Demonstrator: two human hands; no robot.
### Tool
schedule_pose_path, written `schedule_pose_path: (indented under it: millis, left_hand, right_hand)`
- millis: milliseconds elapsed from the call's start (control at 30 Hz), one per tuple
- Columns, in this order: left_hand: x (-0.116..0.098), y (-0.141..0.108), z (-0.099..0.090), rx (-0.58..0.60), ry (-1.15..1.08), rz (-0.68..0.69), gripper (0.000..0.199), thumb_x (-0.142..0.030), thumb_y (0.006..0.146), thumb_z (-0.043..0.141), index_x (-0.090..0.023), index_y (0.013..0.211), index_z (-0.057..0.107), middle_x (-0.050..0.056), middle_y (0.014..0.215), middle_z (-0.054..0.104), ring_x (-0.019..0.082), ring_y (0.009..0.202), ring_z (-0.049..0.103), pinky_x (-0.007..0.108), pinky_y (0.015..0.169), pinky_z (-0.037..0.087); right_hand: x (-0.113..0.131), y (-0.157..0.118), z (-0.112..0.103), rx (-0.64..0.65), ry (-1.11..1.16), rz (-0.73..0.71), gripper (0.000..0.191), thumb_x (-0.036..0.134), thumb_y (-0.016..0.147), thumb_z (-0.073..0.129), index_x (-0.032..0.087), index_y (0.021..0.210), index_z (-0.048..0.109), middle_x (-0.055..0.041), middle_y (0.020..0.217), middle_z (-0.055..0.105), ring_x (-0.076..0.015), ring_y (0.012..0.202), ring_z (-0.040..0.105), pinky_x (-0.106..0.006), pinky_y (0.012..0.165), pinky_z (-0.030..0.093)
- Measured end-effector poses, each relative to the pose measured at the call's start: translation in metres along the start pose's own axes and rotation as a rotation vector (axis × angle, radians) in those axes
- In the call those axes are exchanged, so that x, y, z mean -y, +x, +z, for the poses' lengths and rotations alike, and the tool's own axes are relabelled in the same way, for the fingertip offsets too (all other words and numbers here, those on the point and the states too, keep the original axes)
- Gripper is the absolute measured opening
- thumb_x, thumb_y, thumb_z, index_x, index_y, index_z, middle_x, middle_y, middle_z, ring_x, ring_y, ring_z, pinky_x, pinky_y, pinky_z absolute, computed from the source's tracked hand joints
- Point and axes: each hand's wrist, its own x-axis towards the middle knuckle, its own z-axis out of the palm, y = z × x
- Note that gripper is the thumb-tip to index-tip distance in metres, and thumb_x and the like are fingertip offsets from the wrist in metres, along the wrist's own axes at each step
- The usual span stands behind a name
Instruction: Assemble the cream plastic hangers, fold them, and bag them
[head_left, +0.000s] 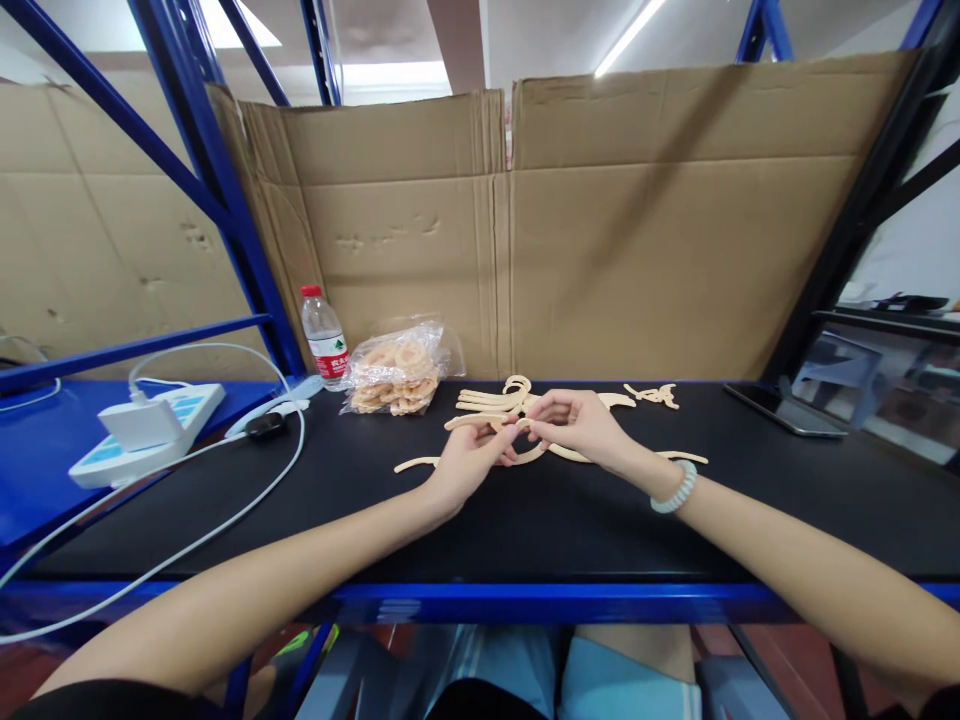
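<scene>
Over the middle of the black tabletop, my left hand (pixel 471 458) is closed on a pale, curved wooden-looking piece (pixel 466 420) that sticks out to the left. My right hand (pixel 583 425) meets it fingertip to fingertip, pinching at a small pale piece (pixel 524 425) between the two hands. The fingers partly hide where these parts touch. Just behind lies a group of long, thin curved pieces (pixel 491 399) with a ring-shaped end (pixel 517 384). More curved strips lie flat around and below my hands, one at the left (pixel 416 464) and one at the right (pixel 684 457).
A clear bag of pale pieces (pixel 396 370) and a red-capped water bottle (pixel 324 340) stand at the back left. A power strip (pixel 150 430) with white cables lies left. Small branched pieces (pixel 656 396) and a phone (pixel 787 410) lie right. Cardboard (pixel 637 230) walls the back.
</scene>
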Motion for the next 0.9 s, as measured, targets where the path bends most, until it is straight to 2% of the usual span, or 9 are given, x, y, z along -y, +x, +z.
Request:
schedule_pose_path:
  millis: [133,200,267,333,433,533,600,733,900]
  left_hand:
    - [0.0,0.003,-0.005,-0.11,-0.07,0.022,0.031,-0.037,0.068,0.076,-0.011,0.079,0.064,0.001,0.067,0.062,0.008,0.059,0.056,0.02,0.059,0.047]
    - [0.0,0.006,-0.008,-0.144,-0.083,0.025,0.031,-0.037,0.068,0.076,-0.011,0.077,0.062,0.001,0.068,0.062,0.008,0.059,0.057,0.02,0.058,0.047]
    - [-0.002,0.01,-0.012,-0.173,-0.112,0.015,0.033,-0.039,0.069,0.074,-0.012,0.079,0.059,0.002,0.072,0.064,0.009,0.059,0.058,0.021,0.058,0.048]
    - [-0.004,0.014,-0.016,-0.195,-0.143,0.022,0.033,-0.04,0.071,0.072,-0.013,0.082,0.057,0.002,0.072,0.065,0.009,0.056,0.058,0.022,0.056,0.047]
    - [-0.007,0.019,-0.022,-0.224,-0.141,0.075,0.031,-0.04,0.074,0.07,-0.015,0.081,0.055,0.0,0.069,0.063,0.008,0.054,0.056,0.02,0.054,0.045]
    - [-0.007,0.021,-0.025,-0.24,-0.127,0.091,0.029,-0.038,0.074,0.07,-0.014,0.08,0.054,0.0,0.068,0.063,0.007,0.056,0.056,0.019,0.054,0.044]
    - [-0.007,0.022,-0.025,-0.256,-0.13,0.078,0.03,-0.036,0.071,0.073,-0.014,0.08,0.054,-0.001,0.066,0.062,0.007,0.056,0.055,0.019,0.055,0.044]
    - [-0.009,0.023,-0.028,-0.298,-0.152,0.064,0.032,-0.032,0.066,0.077,-0.014,0.081,0.055,-0.002,0.064,0.061,0.006,0.057,0.054,0.018,0.057,0.043]
    - [-0.012,0.026,-0.035,-0.318,-0.173,0.066,0.03,-0.03,0.064,0.079,-0.014,0.079,0.057,-0.002,0.063,0.06,0.006,0.057,0.054,0.018,0.057,0.042]
  right_hand:
    - [-0.006,0.003,-0.007,0.037,-0.095,-0.042,0.028,0.042,0.075,0.071,0.016,0.086,0.067,-0.0062,0.085,0.071,-0.0195,0.076,0.068,-0.032,0.065,0.058]
    - [-0.013,0.008,-0.024,-0.011,-0.292,-0.107,0.024,0.039,0.081,0.064,0.017,0.089,0.069,-0.006,0.086,0.071,-0.0195,0.077,0.068,-0.034,0.069,0.057]
    - [-0.022,0.013,-0.046,-0.065,-0.604,-0.172,0.018,0.031,0.085,0.058,0.018,0.089,0.07,-0.0057,0.086,0.071,-0.0191,0.077,0.066,-0.035,0.074,0.054]
    - [-0.033,0.017,-0.068,-0.057,-0.873,-0.174,0.016,0.023,0.084,0.056,0.019,0.09,0.071,-0.0065,0.089,0.071,-0.0208,0.081,0.065,-0.037,0.078,0.052]
    - [-0.05,0.02,-0.088,0.002,-1.083,-0.142,0.018,0.017,0.083,0.057,0.016,0.095,0.07,-0.0095,0.094,0.069,-0.0241,0.09,0.062,-0.038,0.082,0.049]
    - [-0.062,0.023,-0.091,0.096,-1.146,-0.155,0.014,0.018,0.081,0.061,0.016,0.092,0.07,-0.0097,0.089,0.068,-0.0247,0.09,0.058,-0.038,0.082,0.048]
    - [-0.066,0.024,-0.088,0.106,-1.134,-0.186,0.008,0.019,0.08,0.063,0.018,0.085,0.069,-0.0085,0.087,0.066,-0.0243,0.089,0.056,-0.037,0.082,0.047]
    - [-0.061,0.025,-0.085,0.057,-1.068,-0.178,0.004,0.019,0.078,0.064,0.019,0.075,0.065,-0.0074,0.086,0.065,-0.0235,0.088,0.056,-0.037,0.081,0.046]
    - [-0.044,0.022,-0.093,-0.059,-0.934,-0.089,0.008,0.026,0.079,0.059,0.019,0.077,0.061,-0.0038,0.078,0.064,-0.019,0.073,0.058,-0.033,0.07,0.046]
